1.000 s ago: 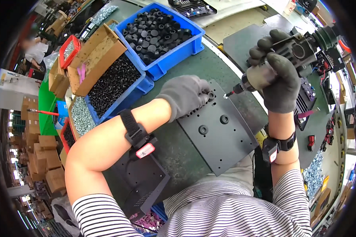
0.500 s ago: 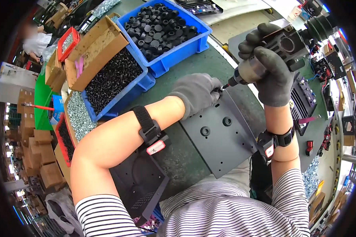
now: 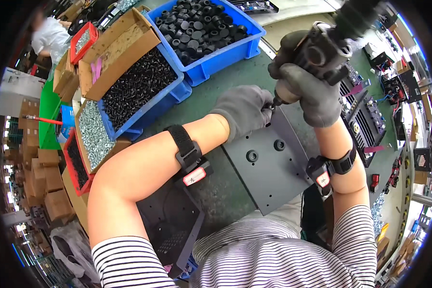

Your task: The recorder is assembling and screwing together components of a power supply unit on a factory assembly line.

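A black metal panel [image 3: 269, 174] with a bent-up edge, small holes and two round black rubber feet [image 3: 279, 144] lies on the bench before me. My left hand [image 3: 245, 109], in a grey glove, rests over its far corner with fingers pinched together; what they hold is hidden. My right hand [image 3: 308, 86], also gloved, is closed round a dark power screwdriver [image 3: 317, 53]. The driver's tip points down at that far corner, close beside my left fingertips. Whether a screw sits under the bit cannot be made out.
Blue bins of black rubber feet [image 3: 197, 32] and black screws [image 3: 137, 89] stand at the far left, beside cardboard boxes [image 3: 115, 53] and silver screws [image 3: 95, 134]. Another black perforated panel [image 3: 173, 225] lies near my left elbow. Black circuit-board assemblies [image 3: 365, 115] lie to the right.
The power screwdriver has swung left and stands steeper, its tip closer to the panel corner and my left fingertips. My left hand stays at that corner.
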`<state>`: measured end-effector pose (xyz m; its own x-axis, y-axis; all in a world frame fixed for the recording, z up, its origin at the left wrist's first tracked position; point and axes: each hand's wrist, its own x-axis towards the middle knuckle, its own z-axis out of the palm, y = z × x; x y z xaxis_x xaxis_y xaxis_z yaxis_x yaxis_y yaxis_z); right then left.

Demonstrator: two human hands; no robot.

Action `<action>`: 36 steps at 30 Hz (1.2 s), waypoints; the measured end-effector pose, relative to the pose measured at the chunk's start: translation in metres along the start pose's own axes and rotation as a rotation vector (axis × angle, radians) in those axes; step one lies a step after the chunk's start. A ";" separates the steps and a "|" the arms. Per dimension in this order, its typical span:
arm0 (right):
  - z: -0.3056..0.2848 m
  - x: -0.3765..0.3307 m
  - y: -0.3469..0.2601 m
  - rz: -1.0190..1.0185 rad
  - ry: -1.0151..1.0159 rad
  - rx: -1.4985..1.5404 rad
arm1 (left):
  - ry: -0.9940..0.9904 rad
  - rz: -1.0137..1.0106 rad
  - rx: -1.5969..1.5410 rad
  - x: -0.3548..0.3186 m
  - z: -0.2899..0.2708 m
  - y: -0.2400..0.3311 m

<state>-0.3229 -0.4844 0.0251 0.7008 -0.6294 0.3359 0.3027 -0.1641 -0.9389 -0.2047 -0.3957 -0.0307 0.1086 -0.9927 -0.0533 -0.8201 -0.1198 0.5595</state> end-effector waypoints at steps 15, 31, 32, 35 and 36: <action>0.000 0.006 0.013 -0.008 -0.023 0.115 | -0.143 -0.187 0.046 -0.068 -0.144 0.051; -0.027 -0.045 -0.054 -0.308 0.034 0.336 | -0.059 -0.015 -0.697 -0.305 -0.151 0.171; -0.028 -0.057 -0.060 -0.246 0.029 0.380 | -0.063 -0.017 -0.693 -0.309 -0.151 0.173; -0.033 -0.098 -0.072 -0.216 0.054 0.399 | -0.533 0.017 -0.448 -0.315 -0.132 0.170; -0.035 -0.104 -0.074 -0.323 -0.052 0.499 | -0.482 -0.220 -0.607 -0.314 -0.108 0.166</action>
<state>-0.4403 -0.4333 0.0571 0.5494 -0.5667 0.6140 0.7642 0.0437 -0.6435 -0.3139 -0.1015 0.1686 -0.1361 -0.8620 -0.4883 -0.3452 -0.4207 0.8389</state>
